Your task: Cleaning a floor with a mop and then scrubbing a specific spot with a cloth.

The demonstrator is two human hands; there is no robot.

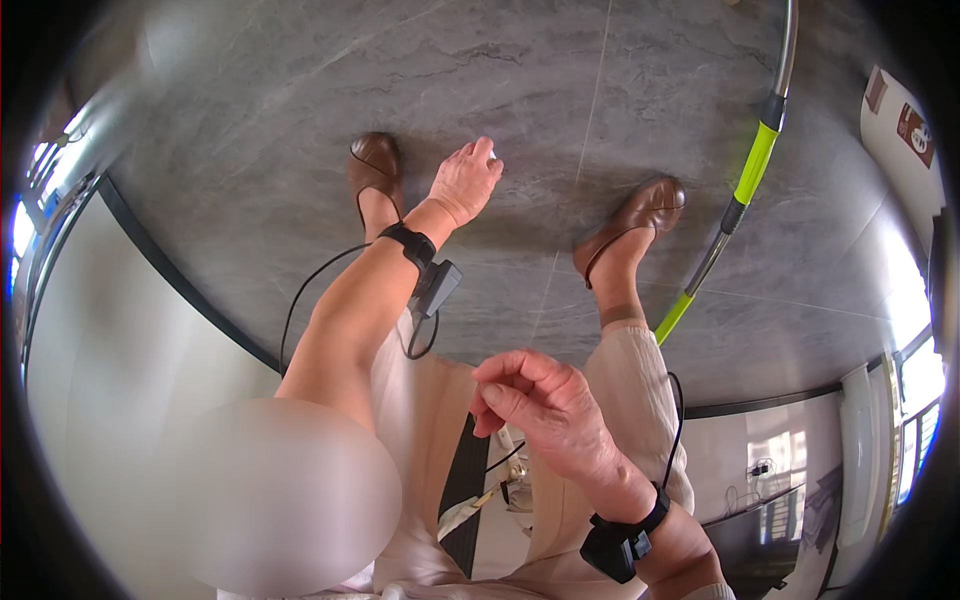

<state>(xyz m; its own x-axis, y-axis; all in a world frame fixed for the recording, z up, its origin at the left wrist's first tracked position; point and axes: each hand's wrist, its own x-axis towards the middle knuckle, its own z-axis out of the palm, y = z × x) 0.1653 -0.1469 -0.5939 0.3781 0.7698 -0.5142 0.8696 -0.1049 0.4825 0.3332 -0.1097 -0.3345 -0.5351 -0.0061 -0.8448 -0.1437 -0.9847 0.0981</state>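
My left hand (pixel 463 182) reaches forward, low over the grey marbled floor (pixel 480 82), just right of my brown leather shoe (pixel 375 161). Its fingers are closed around a small white object (pixel 493 154); only a sliver shows, so its kind is unclear. My right hand (pixel 551 420) hovers between my knees. Its fingers are loosely curled, the thumb against the forefinger, and nothing shows in it. Black bands circle both wrists. A grey device (pixel 439 289) hangs at the left band (pixel 411 246), and a black one (pixel 611 551) sits on the right.
A lime-green and silver pole (pixel 756 161) slants past my other brown shoe (pixel 634 221). Thin black cables (pixel 300 289) run by my arms. At far right stands a white printed object (pixel 896 124). Behind are a plugged wall socket (pixel 760 470) and a dark screen (pixel 757 536).
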